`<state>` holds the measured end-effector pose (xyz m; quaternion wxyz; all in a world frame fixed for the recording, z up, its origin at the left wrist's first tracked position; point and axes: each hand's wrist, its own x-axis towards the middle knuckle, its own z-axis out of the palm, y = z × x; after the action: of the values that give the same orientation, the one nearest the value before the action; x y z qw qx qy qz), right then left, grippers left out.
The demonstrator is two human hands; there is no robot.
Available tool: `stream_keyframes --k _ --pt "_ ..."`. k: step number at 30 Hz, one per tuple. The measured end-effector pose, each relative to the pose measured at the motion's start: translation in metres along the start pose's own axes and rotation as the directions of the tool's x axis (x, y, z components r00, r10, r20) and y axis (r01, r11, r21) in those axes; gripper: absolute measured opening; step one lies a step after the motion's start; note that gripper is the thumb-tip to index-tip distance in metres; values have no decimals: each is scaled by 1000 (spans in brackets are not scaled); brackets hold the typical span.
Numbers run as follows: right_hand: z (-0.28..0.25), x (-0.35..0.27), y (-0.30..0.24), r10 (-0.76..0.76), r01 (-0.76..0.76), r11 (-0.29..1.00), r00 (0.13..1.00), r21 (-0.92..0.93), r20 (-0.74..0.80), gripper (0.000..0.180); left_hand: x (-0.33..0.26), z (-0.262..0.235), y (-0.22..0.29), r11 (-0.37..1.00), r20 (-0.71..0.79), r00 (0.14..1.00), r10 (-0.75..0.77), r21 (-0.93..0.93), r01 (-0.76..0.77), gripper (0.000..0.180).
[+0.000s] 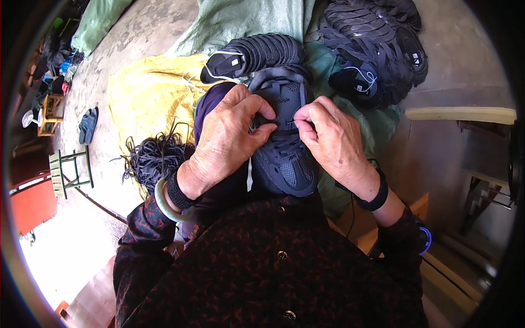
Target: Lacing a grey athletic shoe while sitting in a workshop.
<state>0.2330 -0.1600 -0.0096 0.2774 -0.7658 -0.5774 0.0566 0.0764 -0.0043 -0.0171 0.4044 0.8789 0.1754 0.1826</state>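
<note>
Nearest the camera: dark patterned button-front shirt [262,273], w/ both forearms coming up from it. Left hand [227,139], pale bangle & black wristband at the wrist, is curled over the left side of a dark navy mesh sports shoe [284,147] resting on the lap, toe toward the body; thumb & forefinger closed together at the lacing area, seemingly pinching the dark flat shoelace [281,124]. Right hand [331,136], black band at the wrist, fingers bent in, thumb & forefinger pinched on the lace end just beside the eyelets, abt level w/ the left fingertips. Looks like mid-lacing: lace partly threaded thru the lower rows, upper eyelets near the tongue prob. not done yet. Next move, as I judge it, needs the pinched tip steered into the next eyelet while the left hand steadies the upper, then a pull to take out slack. Left of the lap, a loose tangle of dark laces [150,158] on a yellow sheet [142,93]. Further off, 2 stacks of dark shoe uppers: 1 just behind the shoe [257,54], 1 bundle far right [377,49], on greenish cloth [240,19]. A green wooden stool [68,169] stands on the concrete floor far left.
</note>
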Motion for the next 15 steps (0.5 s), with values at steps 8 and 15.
stream_keyframes --k 8,15 --pt "9 -1 -2 56 -51 995 997 86 -51 17 2 1 -1 1000 15 1000 -18 -18 19 25" --pt "9 1 -3 85 -82 985 996 153 -14 15 3 4 -3 998 8 999 -37 -44 38 26"
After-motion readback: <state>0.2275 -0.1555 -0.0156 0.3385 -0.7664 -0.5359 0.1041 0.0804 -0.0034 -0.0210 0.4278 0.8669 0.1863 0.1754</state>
